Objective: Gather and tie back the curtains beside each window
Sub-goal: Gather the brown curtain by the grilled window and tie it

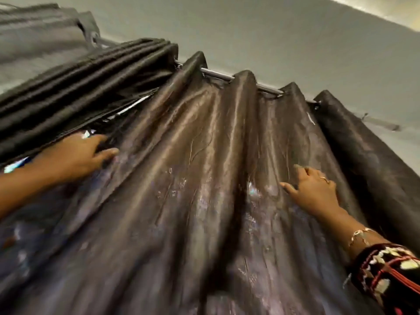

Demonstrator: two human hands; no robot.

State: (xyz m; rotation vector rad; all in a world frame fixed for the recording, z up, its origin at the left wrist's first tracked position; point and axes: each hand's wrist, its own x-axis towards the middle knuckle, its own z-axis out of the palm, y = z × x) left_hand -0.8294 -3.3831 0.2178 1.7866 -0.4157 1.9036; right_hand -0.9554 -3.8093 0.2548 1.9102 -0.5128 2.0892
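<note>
1. The brown curtain [204, 167] hangs spread along the rod [218, 75], falling in deep, rounded folds. It fills the middle of the view, seen from below against the pale wall [295, 42].
2. To its left, a darker curtain [79, 76] is already bunched into tight pleats on the same rod. A narrow gap of daylight shows between the two.
3. The left hand [75, 155] is at the brown curtain's left edge. Its thumb lies on the front and its fingers reach past the edge, so it appears to be grasping that edge, though blur softens the detail.
4. The right hand [313, 189] lies on a fold towards the right side. Its fingers are slightly bent and its thumb spread, pressing on the cloth rather than clenching it. A bracelet [361, 235] and a patterned sleeve [391, 276] show at the wrist.
5. The cloth looks soft and limp, with a satin sheen, so it is probably slippery. A flat palm would likely slide over it instead of dragging it.
6. It reads as fairly weighty, given its long drop and full folds. I judge it is not fragile, though the snagged threads on its face suggest rough pulling would mark it.
7. The best hold is probably a full-handed grip around several folds together, starting from the edges and sweeping them into one bundle. The top must also slide along the rod, so a sideways pull should work better than a downward one.
</note>
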